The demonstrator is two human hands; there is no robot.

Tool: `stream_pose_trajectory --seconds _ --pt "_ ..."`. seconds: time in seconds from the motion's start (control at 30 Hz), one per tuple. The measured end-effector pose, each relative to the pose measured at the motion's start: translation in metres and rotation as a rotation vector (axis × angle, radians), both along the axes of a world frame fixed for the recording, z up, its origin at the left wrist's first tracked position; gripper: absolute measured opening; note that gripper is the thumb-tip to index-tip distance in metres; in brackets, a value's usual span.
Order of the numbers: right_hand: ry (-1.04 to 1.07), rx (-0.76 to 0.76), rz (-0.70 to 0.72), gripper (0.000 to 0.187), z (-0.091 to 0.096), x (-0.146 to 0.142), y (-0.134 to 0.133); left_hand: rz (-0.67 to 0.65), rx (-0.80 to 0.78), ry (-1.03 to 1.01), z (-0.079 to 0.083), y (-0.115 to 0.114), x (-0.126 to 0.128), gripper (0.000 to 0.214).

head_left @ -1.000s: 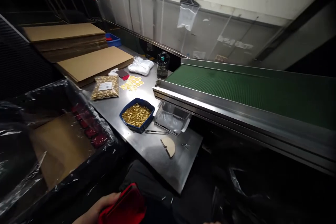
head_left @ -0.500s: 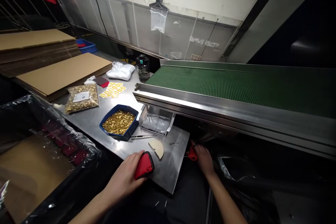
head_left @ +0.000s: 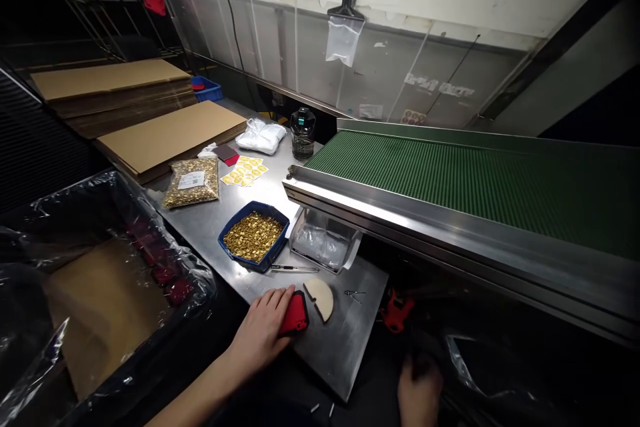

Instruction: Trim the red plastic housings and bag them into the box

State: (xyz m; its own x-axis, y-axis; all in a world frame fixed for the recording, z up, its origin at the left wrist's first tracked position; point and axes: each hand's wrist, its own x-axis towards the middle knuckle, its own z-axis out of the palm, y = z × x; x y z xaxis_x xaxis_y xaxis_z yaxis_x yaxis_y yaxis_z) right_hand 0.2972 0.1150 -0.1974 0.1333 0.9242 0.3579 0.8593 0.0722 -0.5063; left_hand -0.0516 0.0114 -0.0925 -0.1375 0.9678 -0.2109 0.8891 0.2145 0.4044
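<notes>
My left hand (head_left: 265, 323) is closed around a red block with black edges (head_left: 296, 313), low over the near part of the metal table (head_left: 333, 360). Just right of it lies a cream half-round piece with a notch (head_left: 321, 299). My right hand (head_left: 419, 390) is low beyond the table's right edge, its fingers curled about something dark that I cannot make out. Above that hand, a red tool (head_left: 397, 312) is by the table edge, apart from it. Small thin metal pieces (head_left: 354, 293) and a slim pen-like tool (head_left: 295, 269) lie on the table.
A blue tray (head_left: 280, 250) holds many small gold pieces, and a bag (head_left: 193, 183) of similar pieces lies behind. A clear bin (head_left: 345, 267) sits under the green conveyor belt (head_left: 400, 173). Flat cardboard (head_left: 170, 133), a bottle (head_left: 303, 133) and a plastic-lined box (head_left: 200, 280) stand around.
My right hand has left the red tool and moved down toward me. My left hand still holds the red block. The whole view has shifted, so things appear farther right.
</notes>
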Motion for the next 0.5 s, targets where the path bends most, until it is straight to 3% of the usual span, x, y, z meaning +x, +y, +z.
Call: stream_pose_trajectory --seconds 0.13,0.27,0.33,0.4,0.5 --pt "0.078 -0.001 0.059 0.043 0.072 -0.059 -0.023 0.0 0.022 -0.006 -0.003 0.002 -0.006 0.09" --pt "-0.037 -0.2 0.479 0.032 0.14 -0.172 0.021 -0.018 0.216 -0.003 0.007 -0.005 -0.004 0.088" --pt "-0.155 -0.327 0.616 0.025 0.155 -0.234 0.056 -0.025 0.345 -0.04 0.017 -0.017 0.003 0.074" --pt "-0.298 -0.453 0.661 0.026 0.158 -0.284 0.086 -0.019 0.408 -0.122 0.026 -0.034 0.013 0.06" --pt "-0.508 -0.588 0.666 0.03 0.149 -0.324 0.112 -0.024 0.448 -0.286 0.033 -0.062 0.024 0.044"
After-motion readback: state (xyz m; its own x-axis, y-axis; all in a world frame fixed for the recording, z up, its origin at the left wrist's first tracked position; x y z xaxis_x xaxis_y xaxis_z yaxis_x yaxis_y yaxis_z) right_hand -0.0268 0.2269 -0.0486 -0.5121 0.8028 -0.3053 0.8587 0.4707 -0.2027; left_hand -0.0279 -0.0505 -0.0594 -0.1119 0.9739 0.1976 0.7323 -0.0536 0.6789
